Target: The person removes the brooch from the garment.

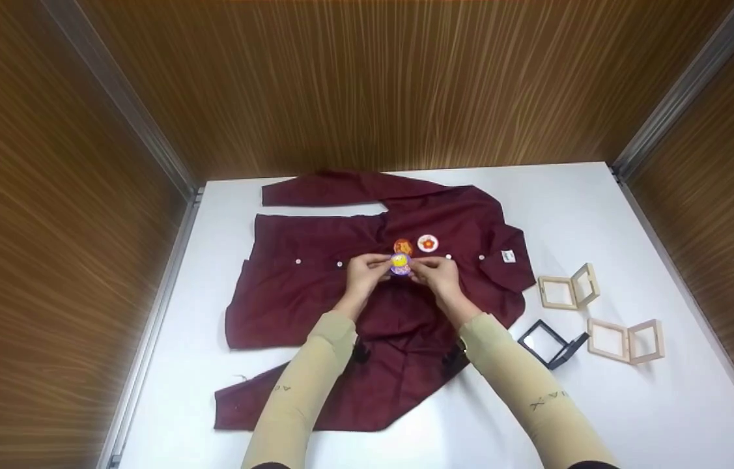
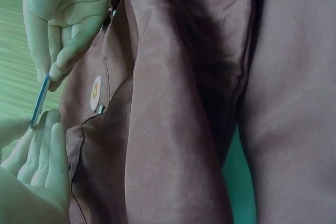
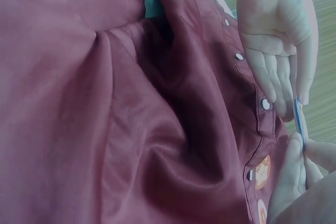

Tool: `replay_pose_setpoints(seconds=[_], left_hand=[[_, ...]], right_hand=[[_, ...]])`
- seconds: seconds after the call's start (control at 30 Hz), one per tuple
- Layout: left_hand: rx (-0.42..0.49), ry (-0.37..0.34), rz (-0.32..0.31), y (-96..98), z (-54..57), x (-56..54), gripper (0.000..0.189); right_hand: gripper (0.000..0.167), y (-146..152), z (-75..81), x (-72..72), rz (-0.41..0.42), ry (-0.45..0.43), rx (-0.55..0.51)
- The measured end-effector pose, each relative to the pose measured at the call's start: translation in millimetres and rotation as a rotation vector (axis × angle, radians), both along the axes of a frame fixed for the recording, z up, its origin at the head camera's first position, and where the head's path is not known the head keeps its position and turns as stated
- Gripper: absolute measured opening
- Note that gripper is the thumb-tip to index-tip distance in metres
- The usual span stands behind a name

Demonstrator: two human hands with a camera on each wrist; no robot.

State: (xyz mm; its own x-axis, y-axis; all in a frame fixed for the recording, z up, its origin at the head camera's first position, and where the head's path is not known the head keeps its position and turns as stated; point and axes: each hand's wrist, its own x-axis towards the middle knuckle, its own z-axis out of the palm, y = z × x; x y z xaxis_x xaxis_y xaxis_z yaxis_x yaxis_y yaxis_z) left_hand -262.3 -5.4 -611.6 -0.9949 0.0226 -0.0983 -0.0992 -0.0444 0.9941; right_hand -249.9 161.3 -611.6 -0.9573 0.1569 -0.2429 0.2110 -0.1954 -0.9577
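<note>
A round purple-and-yellow button badge (image 1: 400,264) is between my two hands, above the front of a dark maroon shirt (image 1: 275,299). My left hand (image 1: 365,277) pinches its left edge with thumb and fingers. On the opposite edge, my right hand (image 1: 438,277) pinches it too. Both wrist views show the badge edge-on as a thin disc (image 2: 40,100). Just beyond it lie an orange badge (image 1: 402,245) and a white badge with a red flower (image 1: 428,243) on the shirt. White buttons (image 3: 266,104) run along the shirt's placket.
To the right of the shirt's collar stand two light wooden hinged frames (image 1: 557,293) (image 1: 607,340) and a black hinged frame (image 1: 541,343), all opened. The shirt lies spread over a white table (image 1: 171,391), with wood-grain panels (image 1: 367,85) on three sides.
</note>
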Motion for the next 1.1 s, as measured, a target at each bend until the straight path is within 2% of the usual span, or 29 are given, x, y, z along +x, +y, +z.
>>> replay_pose_setpoints(seconds=[0.47,0.7,0.93,1.1], left_hand=[[0.020,-0.008,-0.042,7.9,1.0,-0.8,0.023],[-0.018,-0.027,-0.060,14.7,1.9,-1.6,0.023],[-0.003,-0.058,-0.081,23.2,-0.6,-0.9,0.023],[-0.003,-0.044,-0.095,30.1,-0.8,-0.3,0.022]], right_hand=[[0.019,15.7,2.2,1.8,-0.016,-0.004,0.030],[0.019,23.9,3.2,4.3,-0.034,-0.009,0.026],[0.020,35.1,3.1,8.0,-0.048,-0.003,0.026],[0.023,43.6,5.5,9.7,-0.071,0.001,0.047]])
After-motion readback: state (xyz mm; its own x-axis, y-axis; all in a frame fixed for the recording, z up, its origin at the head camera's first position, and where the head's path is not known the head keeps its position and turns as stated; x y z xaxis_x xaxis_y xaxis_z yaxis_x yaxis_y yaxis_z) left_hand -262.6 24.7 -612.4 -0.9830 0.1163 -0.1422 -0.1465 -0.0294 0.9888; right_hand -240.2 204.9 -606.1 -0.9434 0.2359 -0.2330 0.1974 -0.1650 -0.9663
